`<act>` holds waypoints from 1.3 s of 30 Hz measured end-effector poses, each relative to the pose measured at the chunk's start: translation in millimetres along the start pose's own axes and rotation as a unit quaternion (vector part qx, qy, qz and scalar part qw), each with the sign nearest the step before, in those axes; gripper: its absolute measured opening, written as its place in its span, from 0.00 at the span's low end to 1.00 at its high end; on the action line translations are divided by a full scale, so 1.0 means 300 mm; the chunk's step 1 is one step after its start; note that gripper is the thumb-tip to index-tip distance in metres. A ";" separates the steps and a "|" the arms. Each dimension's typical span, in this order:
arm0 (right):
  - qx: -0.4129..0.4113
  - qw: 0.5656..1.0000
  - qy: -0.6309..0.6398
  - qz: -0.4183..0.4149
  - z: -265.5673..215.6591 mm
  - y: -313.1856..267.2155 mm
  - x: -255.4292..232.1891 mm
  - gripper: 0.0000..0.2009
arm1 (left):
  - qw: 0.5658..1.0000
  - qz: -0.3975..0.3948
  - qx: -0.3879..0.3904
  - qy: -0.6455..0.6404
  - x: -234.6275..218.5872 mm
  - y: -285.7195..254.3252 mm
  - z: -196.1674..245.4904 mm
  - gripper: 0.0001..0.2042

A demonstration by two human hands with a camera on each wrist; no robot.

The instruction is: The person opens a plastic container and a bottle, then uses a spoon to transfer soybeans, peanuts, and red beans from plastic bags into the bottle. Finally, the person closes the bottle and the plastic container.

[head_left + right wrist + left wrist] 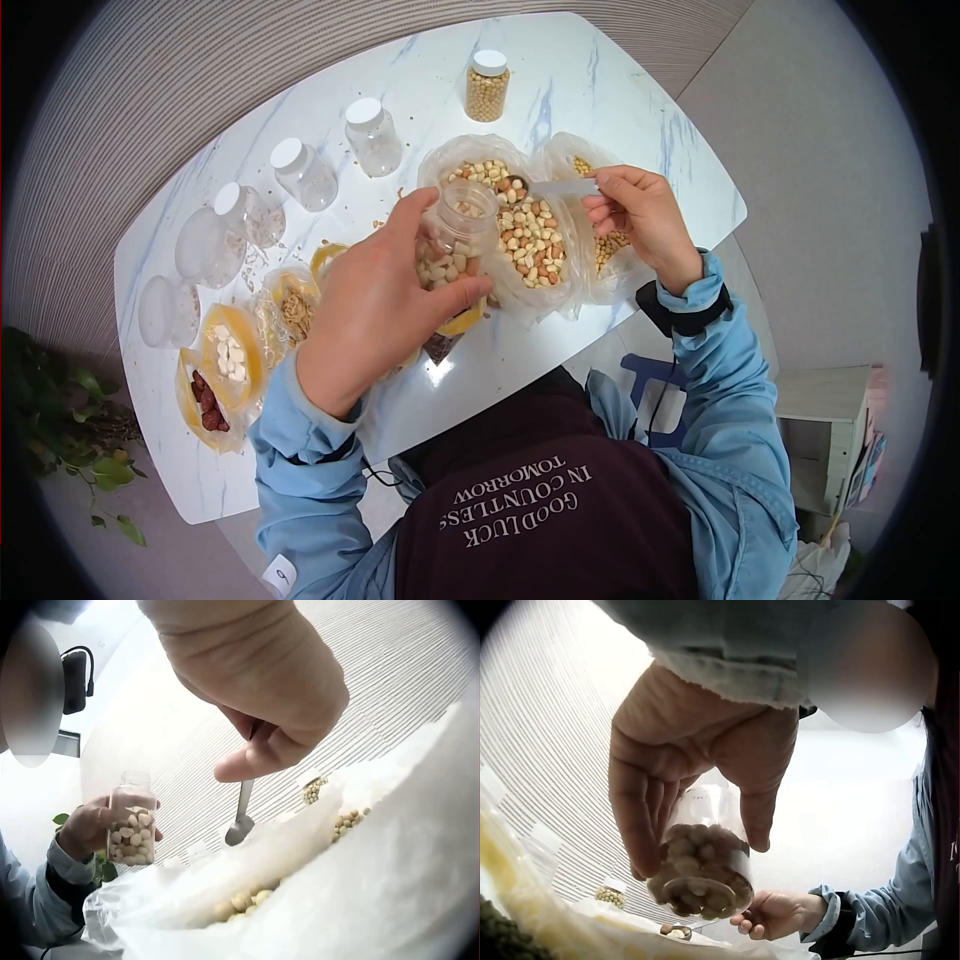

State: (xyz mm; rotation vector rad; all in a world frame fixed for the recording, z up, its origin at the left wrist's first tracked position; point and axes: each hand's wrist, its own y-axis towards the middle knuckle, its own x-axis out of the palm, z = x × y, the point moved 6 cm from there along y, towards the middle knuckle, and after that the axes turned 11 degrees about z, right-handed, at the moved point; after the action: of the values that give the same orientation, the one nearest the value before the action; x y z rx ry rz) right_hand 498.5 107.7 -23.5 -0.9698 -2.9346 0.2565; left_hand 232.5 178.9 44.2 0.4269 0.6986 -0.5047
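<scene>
My left hand (370, 300) grips a clear open-mouthed jar (470, 215) partly filled with pale peanuts (694, 851). Its fingers and thumb go around the jar's sides in the left wrist view. With my right hand (645, 215) I pinch the flat handle of a metal spoon (560, 187). The spoon's bowl (676, 931) carries a few nuts in the left wrist view. In the head view it overlaps the peanuts (535, 245) in an open plastic bag (450, 150), just right of the jar's mouth.
A bag (625, 275) of yellow beans lies under my right hand. At the back stands a white-lidded jar (487, 95) of beans. Several lidded clear jars (373, 140) line the left side. Nearer are bags of walnuts (297, 310), white pieces (230, 355) and red dates (207, 403).
</scene>
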 end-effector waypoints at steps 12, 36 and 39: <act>-0.147 0.988 0.023 -0.045 -0.237 -0.146 0.027 0.11 | 1.000 -0.024 0.009 -0.006 0.018 -0.009 0.007 0.37; -0.459 0.825 -0.330 -0.004 -0.131 -0.077 0.125 0.08 | 1.000 0.002 -0.020 -0.011 -0.022 -0.002 -0.001 0.35; -0.478 0.800 -0.363 -0.021 -0.112 -0.062 0.145 0.09 | 1.000 -0.002 -0.020 -0.003 -0.023 0.000 -0.005 0.35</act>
State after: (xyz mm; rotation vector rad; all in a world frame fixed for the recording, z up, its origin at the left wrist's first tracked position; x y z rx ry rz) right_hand 455.6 123.7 12.2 -0.9848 -3.8022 -1.2817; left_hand 227.3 181.8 47.9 0.3869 0.7017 -0.4947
